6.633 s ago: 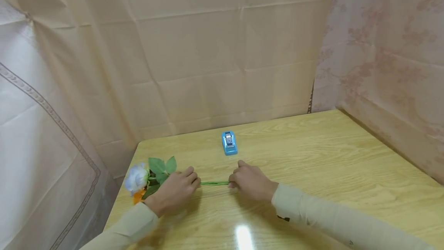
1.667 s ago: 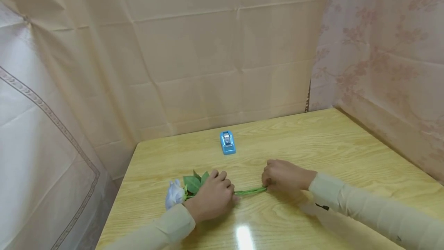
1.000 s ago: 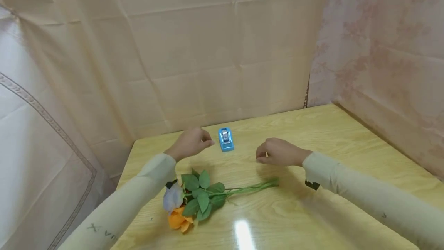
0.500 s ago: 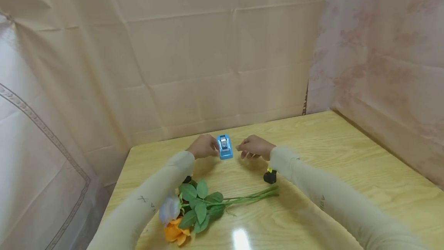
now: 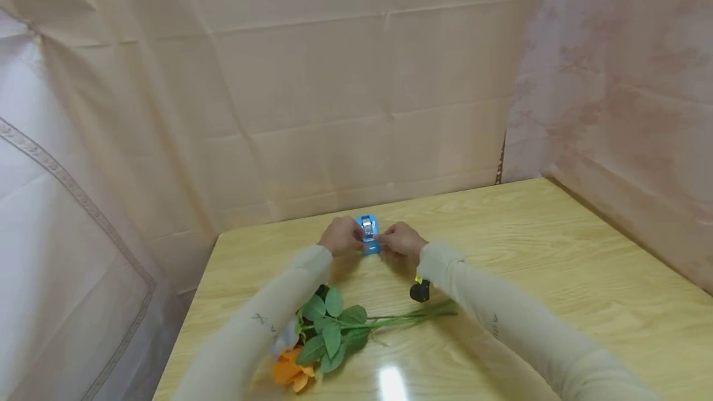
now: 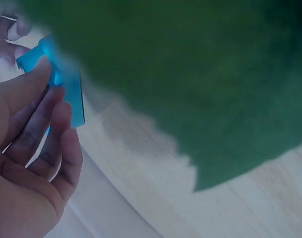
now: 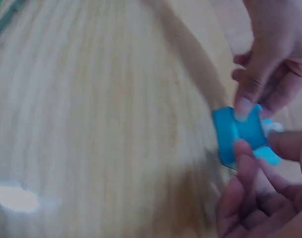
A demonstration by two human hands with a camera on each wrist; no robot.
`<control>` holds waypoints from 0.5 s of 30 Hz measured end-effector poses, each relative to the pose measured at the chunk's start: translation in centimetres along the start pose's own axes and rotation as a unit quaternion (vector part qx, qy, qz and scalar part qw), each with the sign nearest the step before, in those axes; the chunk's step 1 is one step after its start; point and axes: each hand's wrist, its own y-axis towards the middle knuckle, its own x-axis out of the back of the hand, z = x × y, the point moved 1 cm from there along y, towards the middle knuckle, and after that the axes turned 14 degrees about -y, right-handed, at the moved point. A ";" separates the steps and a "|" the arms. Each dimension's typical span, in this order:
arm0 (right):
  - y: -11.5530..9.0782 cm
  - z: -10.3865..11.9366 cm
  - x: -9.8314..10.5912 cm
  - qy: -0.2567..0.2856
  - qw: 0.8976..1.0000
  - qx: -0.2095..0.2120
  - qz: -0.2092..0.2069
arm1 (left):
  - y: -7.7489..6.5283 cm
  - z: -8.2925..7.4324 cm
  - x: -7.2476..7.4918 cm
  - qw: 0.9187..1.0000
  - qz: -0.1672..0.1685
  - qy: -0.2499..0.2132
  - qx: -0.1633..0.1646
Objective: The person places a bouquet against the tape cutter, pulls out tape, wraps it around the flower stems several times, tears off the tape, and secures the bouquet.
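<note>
wooden desk (image 5: 529, 252): on its far side sits the blue tape dispenser (image 5: 371, 247), left hand (image 5: 341, 237) and right hand (image 5: 403, 240) pinching it with curled fingers (image 7: 247, 166); gripping seems in hand, next likely needing steady hold; flowers (image 5: 331, 334) lie nearer, left

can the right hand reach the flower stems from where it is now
Probably yes: the stems lie mostly uncovered on the table, nearer the camera than the right hand, though it would likely have to let go of the blue tape dispenser and draw back.
</note>
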 end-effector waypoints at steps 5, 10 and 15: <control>-0.1 -0.1 -0.1 0.035 0.999 -0.008 -0.024 | 0.5 -0.6 -0.4 1.000 -0.012 0.011 -0.007; -0.2 0.2 0.2 0.040 0.999 0.002 -0.009 | 0.4 -0.9 -0.4 1.000 -0.018 0.019 0.014; 0.1 0.0 0.3 0.088 0.996 -0.002 0.013 | 0.2 -1.1 -0.3 0.999 -0.029 0.023 0.032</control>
